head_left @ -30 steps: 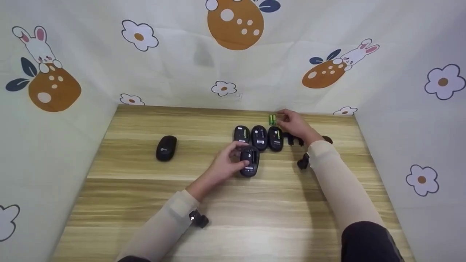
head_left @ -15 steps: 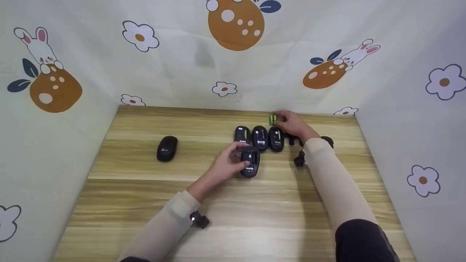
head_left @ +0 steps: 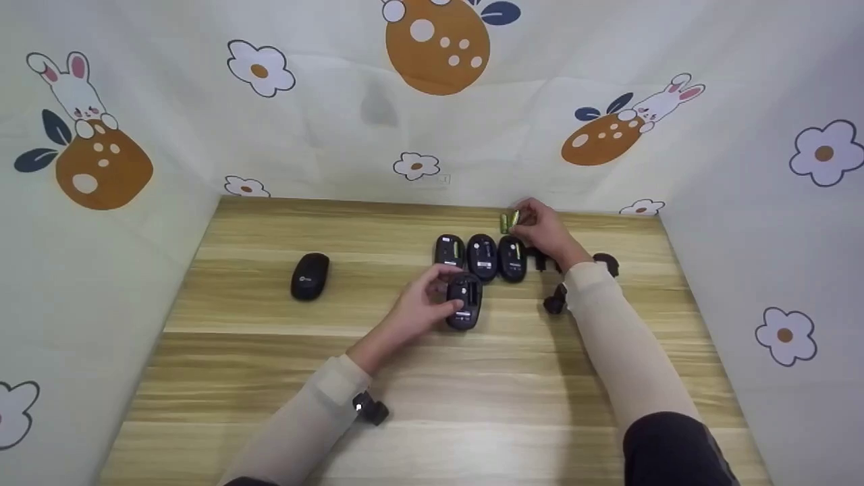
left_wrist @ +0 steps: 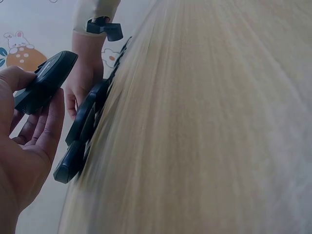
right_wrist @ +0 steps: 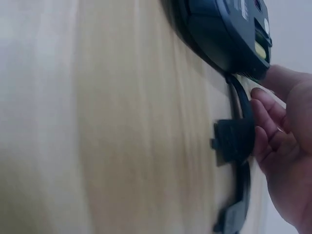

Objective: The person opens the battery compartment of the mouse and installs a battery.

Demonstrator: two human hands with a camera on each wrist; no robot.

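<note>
My left hand (head_left: 420, 305) grips a black computer mouse (head_left: 463, 314) belly up, thumb on its underside; its long battery slot looks dark. In the left wrist view this mouse (left_wrist: 46, 80) is held above the table. At the back, my right hand (head_left: 545, 229) pinches a green battery (head_left: 516, 218), which leans over. A second green battery (head_left: 504, 223) stands or lies just left of it; I cannot tell which. Three upturned mice sit in a row: the left mouse (head_left: 447, 248) and right mouse (head_left: 512, 263) show a green battery inside, the middle mouse (head_left: 482, 256) a dark slot.
Black battery covers (right_wrist: 234, 141) lie right of the row, partly hidden under my right hand. A dark rounded piece (head_left: 607, 263) is beside the right wrist. Another mouse (head_left: 310, 277) rests upright on the left of the wooden table (head_left: 432, 398). Printed cloth walls (head_left: 324, 135) enclose it.
My right fingers have closed on the right-hand battery and tilted it away from the other one. The left hand and its mouse have stayed in place.
</note>
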